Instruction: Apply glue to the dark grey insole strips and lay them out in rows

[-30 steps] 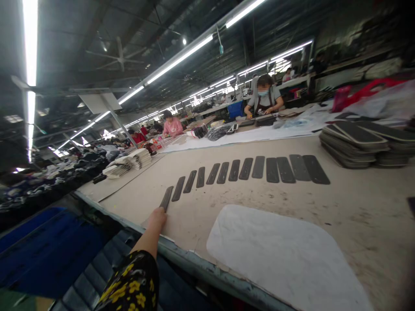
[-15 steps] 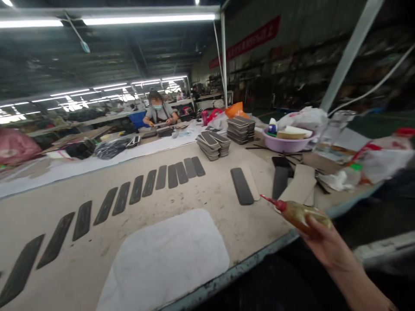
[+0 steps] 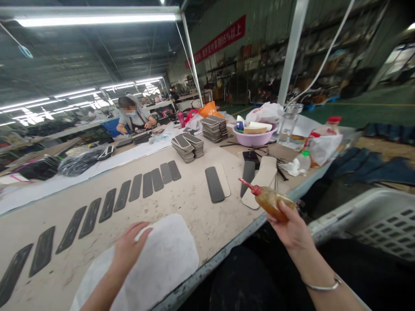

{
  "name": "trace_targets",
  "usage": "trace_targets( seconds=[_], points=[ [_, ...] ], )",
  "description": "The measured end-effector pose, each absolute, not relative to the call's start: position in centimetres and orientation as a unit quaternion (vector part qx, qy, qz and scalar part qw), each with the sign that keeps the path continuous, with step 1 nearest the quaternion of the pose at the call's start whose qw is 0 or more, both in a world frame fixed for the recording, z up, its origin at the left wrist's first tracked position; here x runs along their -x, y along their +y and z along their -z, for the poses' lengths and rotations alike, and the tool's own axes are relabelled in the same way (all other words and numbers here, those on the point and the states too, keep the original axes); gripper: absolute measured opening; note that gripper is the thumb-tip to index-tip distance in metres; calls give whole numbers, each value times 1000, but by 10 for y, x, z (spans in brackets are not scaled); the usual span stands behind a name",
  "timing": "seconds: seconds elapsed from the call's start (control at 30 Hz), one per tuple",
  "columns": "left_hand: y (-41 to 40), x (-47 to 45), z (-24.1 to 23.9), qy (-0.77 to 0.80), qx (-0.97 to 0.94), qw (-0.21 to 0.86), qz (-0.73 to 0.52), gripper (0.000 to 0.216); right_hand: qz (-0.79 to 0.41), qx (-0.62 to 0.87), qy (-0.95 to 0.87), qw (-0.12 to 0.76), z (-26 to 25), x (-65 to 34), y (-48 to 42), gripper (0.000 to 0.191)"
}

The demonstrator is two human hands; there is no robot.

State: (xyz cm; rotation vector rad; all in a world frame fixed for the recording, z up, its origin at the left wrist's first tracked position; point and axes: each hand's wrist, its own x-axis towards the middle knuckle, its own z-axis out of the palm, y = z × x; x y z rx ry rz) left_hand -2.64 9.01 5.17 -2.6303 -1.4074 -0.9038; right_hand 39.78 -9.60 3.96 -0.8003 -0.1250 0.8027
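In my right hand (image 3: 288,224) is a squeeze bottle (image 3: 270,202) of amber liquid, apparently glue, its thin red nozzle pointing left above the table edge. My left hand (image 3: 131,242) is over the upper left edge of a white rounded sheet (image 3: 168,250), fingers stretched out and thumb apart. Whether the fingertips touch the sheet is unclear. Beyond that hand, dark oblong strips (image 3: 108,205) lie in a slanting row, several with a shiny surface. A separate dark strip (image 3: 214,185) rests partly over a pale one, left of the nozzle.
Stacked strips (image 3: 188,147) stand at the back, near a purple basin (image 3: 254,137) with items inside. Pale panels (image 3: 264,177), a clear jar (image 3: 288,125) and a bagged bottle (image 3: 324,140) are on the right. A white crate (image 3: 382,220) stands beside the table. Across it, a co-worker (image 3: 134,116) handles pieces.
My left hand has come into view over the white sheet. The view has turned right, so the table's things sit further left. The bottle remains in my right hand.
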Motion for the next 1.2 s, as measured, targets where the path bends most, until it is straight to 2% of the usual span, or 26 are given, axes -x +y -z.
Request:
trace_targets(
  seconds=[0.1, 0.2, 0.33, 0.6, 0.77, 1.1, 1.2],
  points=[
    [95, -77, -38, -347, 905, -61, 238, 27, -386, 370, -61, 843, -40, -400, -98, 42],
    [99, -175, -32, -308, 931, -91, 171, 30, -391, 360, -64, 845, -41, -403, -101, 44],
    [105, -237, -33, -274, 949, -95, 123, 24, -375, 330, -49, 865, -41, -411, -105, 43],
    [117, -244, -32, -250, 958, -118, 81, 19, -414, 313, -37, 854, -45, -412, -107, 46],
    [120, -245, -33, -274, 947, -147, 84, 18, -429, 352, -66, 829, -43, -407, -105, 48],
    [125, -223, -35, -396, 887, -189, 143, 15, -444, 367, -76, 814, -36, -404, -101, 54],
    [125, -215, -40, -418, 872, -173, 190, 18, -443, 375, -65, 811, -35, -400, -99, 55]
  ],
)
